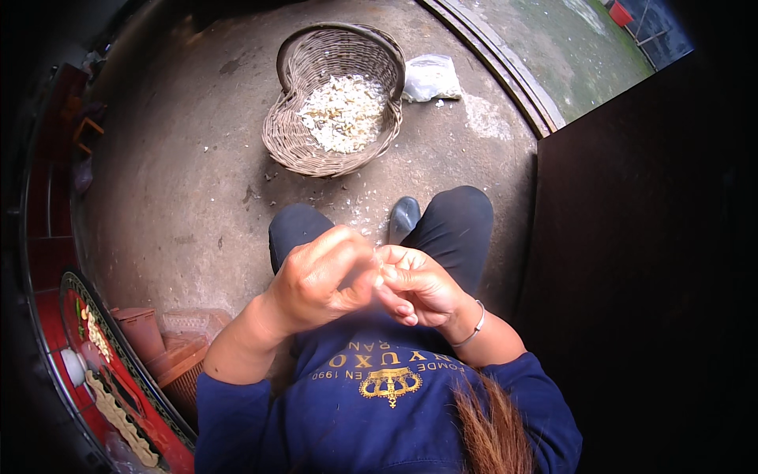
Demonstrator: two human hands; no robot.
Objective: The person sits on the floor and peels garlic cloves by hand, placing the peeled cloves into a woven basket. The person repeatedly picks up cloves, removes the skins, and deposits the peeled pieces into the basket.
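Above my lap, my left hand point(331, 272) and my right hand point(423, 284) meet at the fingertips. Between them is a small pale piece point(378, 278), pinched by the thumbs and fingers and too small and blurred to name. The left fingers are curled and partly blurred; a thin bracelet point(474, 326) circles the right wrist. Beyond my knees, a wicker basket point(331, 163) with an arched handle stands on the floor. Whitish and yellowish scraps point(344, 112) lie inside it. A plastic bag point(432, 77) with pale contents touches or nearly touches its right side.
At the lower left, a red tabletop point(136, 385) carries pale pieces point(98, 335), a white bowl point(73, 367) and a long beige strip point(121, 418). Reddish plastic containers point(139, 332) stand beside it. A dark panel point(622, 266) rises at right, near a raised threshold point(497, 65).
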